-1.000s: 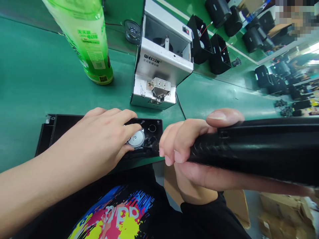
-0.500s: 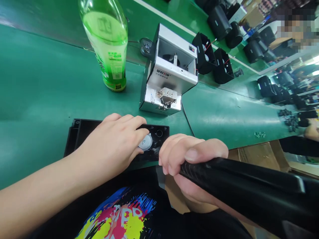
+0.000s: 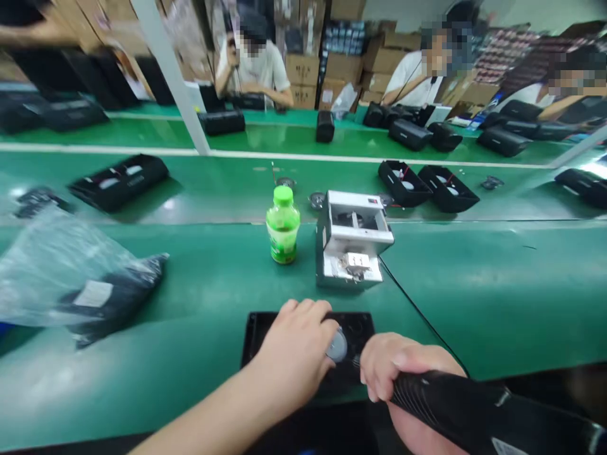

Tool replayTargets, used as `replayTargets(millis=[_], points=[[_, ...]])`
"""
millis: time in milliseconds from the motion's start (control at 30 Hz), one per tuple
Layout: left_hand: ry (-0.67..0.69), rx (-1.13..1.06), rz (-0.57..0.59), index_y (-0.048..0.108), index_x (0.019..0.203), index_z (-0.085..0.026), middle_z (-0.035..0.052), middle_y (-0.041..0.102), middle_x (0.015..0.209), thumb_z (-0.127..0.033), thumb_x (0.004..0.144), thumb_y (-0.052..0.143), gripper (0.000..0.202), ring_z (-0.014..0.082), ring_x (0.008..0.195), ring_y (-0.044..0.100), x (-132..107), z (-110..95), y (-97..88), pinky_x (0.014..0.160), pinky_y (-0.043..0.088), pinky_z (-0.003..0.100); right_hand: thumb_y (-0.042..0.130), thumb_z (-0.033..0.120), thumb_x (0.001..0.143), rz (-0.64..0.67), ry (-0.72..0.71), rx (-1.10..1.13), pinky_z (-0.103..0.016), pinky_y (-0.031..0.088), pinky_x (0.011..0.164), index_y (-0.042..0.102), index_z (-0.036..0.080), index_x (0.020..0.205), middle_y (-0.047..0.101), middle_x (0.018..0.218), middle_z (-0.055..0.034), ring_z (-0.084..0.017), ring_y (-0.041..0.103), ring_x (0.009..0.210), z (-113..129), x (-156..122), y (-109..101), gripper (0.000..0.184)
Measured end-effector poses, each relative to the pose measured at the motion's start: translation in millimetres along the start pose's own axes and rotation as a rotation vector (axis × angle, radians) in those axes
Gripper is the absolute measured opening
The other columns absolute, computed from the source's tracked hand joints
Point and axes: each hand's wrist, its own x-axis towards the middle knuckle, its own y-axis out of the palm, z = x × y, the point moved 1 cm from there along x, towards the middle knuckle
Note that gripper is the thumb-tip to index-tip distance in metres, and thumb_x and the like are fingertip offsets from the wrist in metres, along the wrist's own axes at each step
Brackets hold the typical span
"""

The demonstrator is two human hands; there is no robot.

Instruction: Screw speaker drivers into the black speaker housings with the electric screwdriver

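Observation:
My left hand [image 3: 301, 344] lies over a black plastic panel [image 3: 256, 328] on the green bench, its thumb and index finger closed at the left edge of a round silver-grey disc [image 3: 337, 346]. My right hand [image 3: 403, 360] is wrapped round the thick black body of an electric screwdriver [image 3: 455, 404], which runs off toward the lower right. The screwdriver's front end sits by the panel's right side, just right of the disc; its tip is mostly hidden by my fingers. Behind the panel stands a silver screw feeder [image 3: 355, 237] with screws too small to make out.
Left of the feeder stands a green-capped bottle [image 3: 283, 227]. A clear plastic bag [image 3: 71, 272] with dark parts lies at left. Open black speaker housings [image 3: 405, 183] rest beyond, and a cable [image 3: 417, 309] trails right. Several people sit across the bench [image 3: 227, 373].
My view has tilted up and levelled, bringing the far bench and people into sight. Both hands keep their places at the panel, with the screwdriver still in the right.

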Motion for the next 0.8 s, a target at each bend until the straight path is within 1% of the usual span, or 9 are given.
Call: replayTargets(millis=[100, 233, 300, 367, 467, 533, 600, 700, 800], points=[[-0.021, 0.033, -0.006, 0.09, 0.136, -0.027, 0.0137, 0.087, 0.157, -0.05, 0.099, 0.11, 0.048, 0.0367, 0.139, 0.085, 0, 2, 3.3, 0.124, 0.069, 0.056, 0.076, 0.094, 0.115, -0.082, -0.092, 0.015, -0.039, 0.059, 0.042, 0.099, 0.037, 0.136, 0.076, 0.065, 0.0024, -0.023, 0.064, 0.042, -10, -3, 5, 0.065], [-0.019, 0.028, -0.039, 0.09, 0.131, -0.027, 0.0131, 0.088, 0.153, -0.05, 0.098, 0.11, 0.045, 0.0372, 0.138, 0.086, 0, 5, 10.6, 0.127, 0.071, 0.059, 0.074, 0.096, 0.115, -0.137, -0.141, 0.035, -0.038, 0.059, 0.041, 0.098, 0.034, 0.137, 0.078, 0.068, 0.0015, -0.023, 0.066, 0.042, -27, -9, 7, 0.07], [0.0, 0.015, -0.068, 0.09, 0.13, -0.027, 0.0128, 0.088, 0.154, -0.042, 0.096, 0.11, 0.042, 0.0386, 0.138, 0.086, -2, 9, 16.4, 0.125, 0.072, 0.061, 0.079, 0.097, 0.111, -0.114, -0.104, 0.077, -0.036, 0.06, 0.043, 0.097, 0.035, 0.136, 0.079, 0.067, 0.0018, -0.023, 0.066, 0.041, -30, -9, 4, 0.07], [0.024, 0.002, -0.113, 0.089, 0.133, -0.028, 0.0138, 0.087, 0.157, -0.032, 0.096, 0.107, 0.041, 0.041, 0.143, 0.085, -5, 15, 24.1, 0.126, 0.071, 0.064, 0.082, 0.1, 0.107, -0.067, 0.002, 0.109, -0.035, 0.062, 0.046, 0.095, 0.036, 0.139, 0.082, 0.069, 0.0013, -0.022, 0.068, 0.043, -24, 1, -2, 0.073], [0.055, -0.015, -0.197, 0.088, 0.139, -0.026, 0.018, 0.084, 0.166, -0.017, 0.096, 0.096, 0.045, 0.0474, 0.153, 0.082, -13, 25, 36.2, 0.132, 0.067, 0.072, 0.079, 0.103, 0.106, -0.066, 0.093, 0.162, -0.033, 0.062, 0.047, 0.089, 0.037, 0.152, 0.081, 0.07, 0.0034, -0.022, 0.069, 0.044, 0, 37, -15, 0.081], [0.077, -0.012, -0.274, 0.089, 0.139, -0.024, 0.0206, 0.082, 0.17, -0.012, 0.101, 0.084, 0.04, 0.0517, 0.16, 0.078, -20, 29, 40.7, 0.136, 0.061, 0.078, 0.085, 0.102, 0.104, -0.112, 0.047, 0.191, -0.032, 0.062, 0.047, 0.087, 0.041, 0.152, 0.079, 0.069, 0.0069, -0.022, 0.069, 0.044, 16, 73, -21, 0.078], [0.119, 0.024, -0.401, 0.09, 0.132, -0.024, 0.0191, 0.084, 0.168, -0.012, 0.109, 0.072, 0.032, 0.0501, 0.159, 0.077, -28, 31, 40.4, 0.134, 0.059, 0.074, 0.089, 0.096, 0.107, -0.123, -0.032, 0.165, -0.032, 0.062, 0.048, 0.087, 0.041, 0.143, 0.079, 0.071, 0.0076, -0.021, 0.068, 0.045, 19, 111, -22, 0.066], [0.193, 0.111, -0.575, 0.091, 0.124, -0.026, 0.0136, 0.089, 0.159, -0.021, 0.123, 0.062, 0.029, 0.039, 0.149, 0.081, -41, 29, 37.2, 0.126, 0.056, 0.059, 0.077, 0.096, 0.113, -0.073, -0.233, 0.06, -0.032, 0.055, 0.042, 0.082, 0.035, 0.13, 0.071, 0.069, 0.0076, -0.019, 0.059, 0.041, -5, 154, -13, 0.063], [0.179, 0.091, -0.633, 0.093, 0.124, -0.025, 0.012, 0.092, 0.154, -0.028, 0.132, 0.051, 0.042, 0.0333, 0.145, 0.08, -53, 25, 39.2, 0.13, 0.051, 0.053, 0.058, 0.106, 0.114, -0.009, -0.298, -0.028, -0.028, 0.044, 0.035, 0.076, 0.033, 0.125, 0.062, 0.064, 0.0092, -0.016, 0.05, 0.036, -40, 169, -1, 0.076]])
